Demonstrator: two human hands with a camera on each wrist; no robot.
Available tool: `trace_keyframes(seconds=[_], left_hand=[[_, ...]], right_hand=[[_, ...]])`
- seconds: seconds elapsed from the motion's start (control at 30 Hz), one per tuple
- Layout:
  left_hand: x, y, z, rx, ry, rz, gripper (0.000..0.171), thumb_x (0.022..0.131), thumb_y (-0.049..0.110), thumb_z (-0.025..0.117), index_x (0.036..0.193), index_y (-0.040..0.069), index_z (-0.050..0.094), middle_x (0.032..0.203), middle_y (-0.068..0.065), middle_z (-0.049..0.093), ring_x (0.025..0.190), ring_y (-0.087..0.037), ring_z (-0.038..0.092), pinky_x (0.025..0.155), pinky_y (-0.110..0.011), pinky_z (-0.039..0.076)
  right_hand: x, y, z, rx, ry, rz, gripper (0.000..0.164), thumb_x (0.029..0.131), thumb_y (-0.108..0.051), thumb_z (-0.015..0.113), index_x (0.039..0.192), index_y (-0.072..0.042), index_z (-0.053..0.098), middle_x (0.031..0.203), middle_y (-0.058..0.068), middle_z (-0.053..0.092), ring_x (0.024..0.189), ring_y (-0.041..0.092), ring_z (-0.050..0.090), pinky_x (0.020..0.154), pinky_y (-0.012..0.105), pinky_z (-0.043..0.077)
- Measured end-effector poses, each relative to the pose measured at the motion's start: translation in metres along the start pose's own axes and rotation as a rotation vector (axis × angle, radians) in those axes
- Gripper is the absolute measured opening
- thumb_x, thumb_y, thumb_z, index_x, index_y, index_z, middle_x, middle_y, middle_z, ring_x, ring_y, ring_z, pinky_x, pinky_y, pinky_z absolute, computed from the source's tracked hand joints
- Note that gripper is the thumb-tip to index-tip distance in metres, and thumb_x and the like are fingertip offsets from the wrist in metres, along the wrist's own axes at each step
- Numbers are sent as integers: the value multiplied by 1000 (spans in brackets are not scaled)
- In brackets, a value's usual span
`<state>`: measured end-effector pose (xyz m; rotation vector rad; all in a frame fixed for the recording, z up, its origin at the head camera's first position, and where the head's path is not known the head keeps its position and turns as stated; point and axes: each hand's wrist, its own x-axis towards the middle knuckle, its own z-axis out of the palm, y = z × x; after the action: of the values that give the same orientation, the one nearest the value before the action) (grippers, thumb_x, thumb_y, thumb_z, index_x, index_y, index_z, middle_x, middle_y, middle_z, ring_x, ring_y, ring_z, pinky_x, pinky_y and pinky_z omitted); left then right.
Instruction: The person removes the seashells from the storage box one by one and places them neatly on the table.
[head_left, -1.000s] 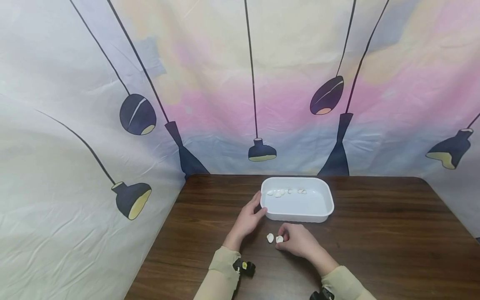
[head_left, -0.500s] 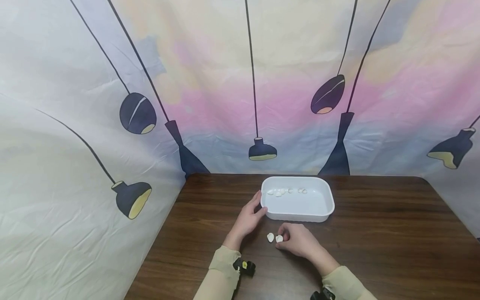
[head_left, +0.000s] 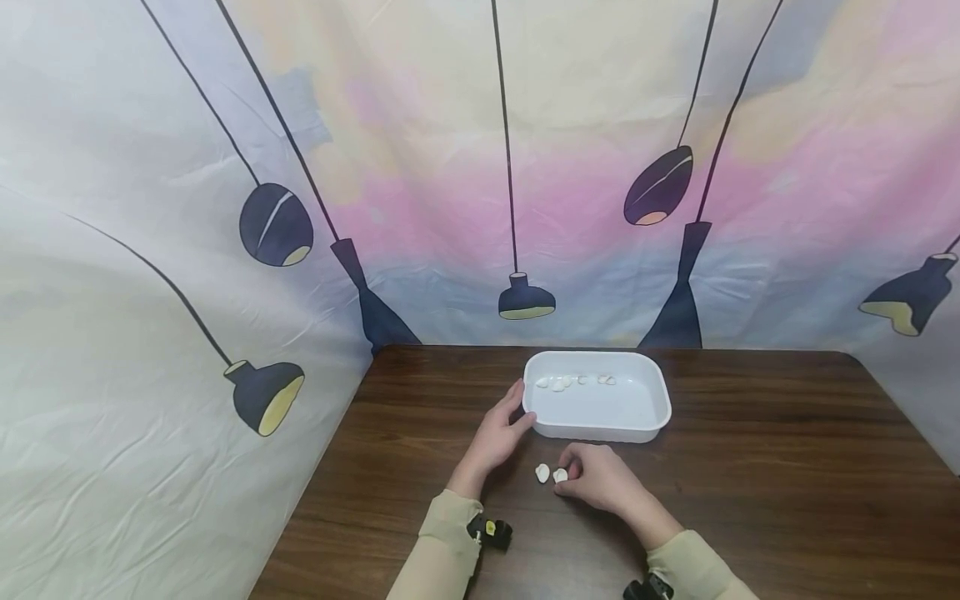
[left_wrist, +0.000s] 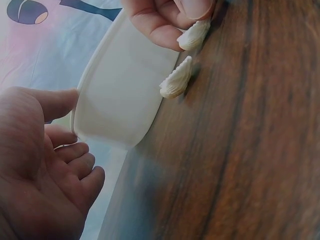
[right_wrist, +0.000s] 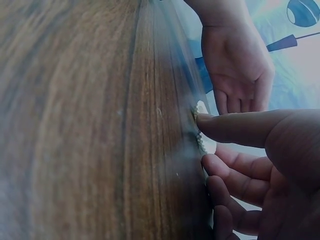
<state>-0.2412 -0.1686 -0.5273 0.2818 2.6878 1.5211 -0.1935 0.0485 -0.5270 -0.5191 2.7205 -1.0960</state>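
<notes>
My left hand point(head_left: 495, 437) holds the left end of a white plastic basin point(head_left: 592, 434), thumb on the near corner and fingers along its side. In the left wrist view, thumb and forefinger meet the basin's rim point(left_wrist: 86, 85). In front of the basin, my right hand point(head_left: 600, 479) pinches a small white seashell point(head_left: 561, 475) between thumb and fingers, low over the tabletop. A second ridged seashell point(left_wrist: 176, 79) lies on the wood just left of it. The right wrist view shows the pinched seashell point(right_wrist: 209, 146) partly hidden by fingers.
Several white shells point(head_left: 564, 382) lie along the far side of the basin's floor. The dark wooden table point(head_left: 787, 467) extends to both sides. Behind its back edge hangs a cloth backdrop point(head_left: 585, 167) printed with lamps. Both wrists carry small black cameras point(head_left: 491, 531).
The whole head view has shifted very slightly. Both hands, the basin and the shells keep the same positions relative to one another.
</notes>
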Motion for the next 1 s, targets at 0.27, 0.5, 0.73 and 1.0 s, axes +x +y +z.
trace_keyframes(seconds=[0.27, 0.5, 0.73, 1.0], left_hand=[[-1, 2, -1, -9, 2, 7, 66, 111, 28, 58, 167, 4, 32, 176, -11, 26, 162, -25, 24, 130, -51, 23], [0, 2, -1, -10, -4, 11, 66, 111, 27, 58, 167, 3, 32, 176, -13, 26, 162, -27, 25, 130, -52, 24], [-1, 1, 0, -14, -5, 5, 66, 111, 27, 59, 167, 4, 32, 176, -12, 26, 162, -27, 25, 129, -54, 24], [-2, 3, -2, -8, -10, -7, 66, 112, 27, 58, 168, 5, 32, 176, -10, 25, 162, -25, 24, 130, -51, 23]], right_hand=[[-1, -1, 2, -22, 42, -34, 30, 76, -18, 97, 86, -16, 68, 68, -9, 56, 61, 9, 51, 58, 29, 44], [-2, -3, 4, -46, 52, -30, 28, 78, -18, 96, 85, -17, 68, 68, -9, 55, 60, 9, 50, 56, 28, 42], [-3, -3, 4, -45, 52, -44, 29, 77, -18, 95, 85, -17, 68, 67, -9, 54, 60, 10, 49, 56, 29, 42], [0, 0, 2, -27, 51, -71, 29, 77, -19, 95, 86, -16, 69, 68, -11, 56, 60, 8, 51, 57, 28, 43]])
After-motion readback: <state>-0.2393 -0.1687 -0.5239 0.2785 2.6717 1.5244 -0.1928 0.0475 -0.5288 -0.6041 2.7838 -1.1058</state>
